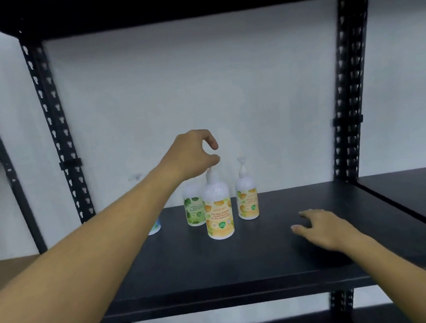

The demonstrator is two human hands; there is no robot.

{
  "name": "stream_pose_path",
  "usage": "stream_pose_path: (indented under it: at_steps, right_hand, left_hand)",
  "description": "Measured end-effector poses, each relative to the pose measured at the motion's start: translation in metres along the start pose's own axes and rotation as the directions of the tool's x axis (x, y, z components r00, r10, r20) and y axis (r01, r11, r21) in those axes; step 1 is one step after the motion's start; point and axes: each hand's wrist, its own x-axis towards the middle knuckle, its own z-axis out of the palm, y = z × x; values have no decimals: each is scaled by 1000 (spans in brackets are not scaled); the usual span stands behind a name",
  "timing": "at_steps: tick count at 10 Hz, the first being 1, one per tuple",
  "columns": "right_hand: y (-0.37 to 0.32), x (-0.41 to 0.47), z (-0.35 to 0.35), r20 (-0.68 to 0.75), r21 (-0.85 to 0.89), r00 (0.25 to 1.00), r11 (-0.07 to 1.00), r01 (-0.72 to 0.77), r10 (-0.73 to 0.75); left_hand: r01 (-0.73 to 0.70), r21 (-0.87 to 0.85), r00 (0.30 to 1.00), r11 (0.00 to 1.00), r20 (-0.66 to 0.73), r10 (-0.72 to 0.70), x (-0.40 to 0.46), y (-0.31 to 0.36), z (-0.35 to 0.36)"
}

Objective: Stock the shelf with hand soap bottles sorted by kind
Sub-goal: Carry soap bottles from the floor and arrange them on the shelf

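Left hand (195, 155), fingers curled, pinches the pump of the front orange-label bottle (217, 209) standing upright on the black shelf (246, 260); right hand (323, 228) rests flat, fingers extended, on the shelf.

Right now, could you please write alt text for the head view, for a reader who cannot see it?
A left hand reaches over the pump of the front orange soap bottle on a black shelf, while the right hand rests open on the shelf. Behind stand a green bottle, a second orange bottle and a partly hidden blue bottle.
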Motion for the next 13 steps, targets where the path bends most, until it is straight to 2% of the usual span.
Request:
stream_pose_path:
  at_steps: [1, 2, 7, 13]
  right_hand:
    - [15, -5, 9, 48, -95, 999, 996, -3, 7]
    - [20, -8, 16, 23, -129, 999, 991, 24, -22]
    - [24, -6, 21, -6, -106, 1000, 994, 22, -23]
    - [23, -7, 19, -6, -96, 1000, 995, 28, -28]
  left_hand:
    - [-23, 6, 999, 1000, 32, 23, 14, 17, 20]
    - [-45, 16, 997, 999, 55, 44, 27, 30, 41]
    - [-86, -3, 992, 996, 93, 85, 87, 55, 121]
    - [-41, -22, 996, 999, 84, 43, 101, 55, 158]
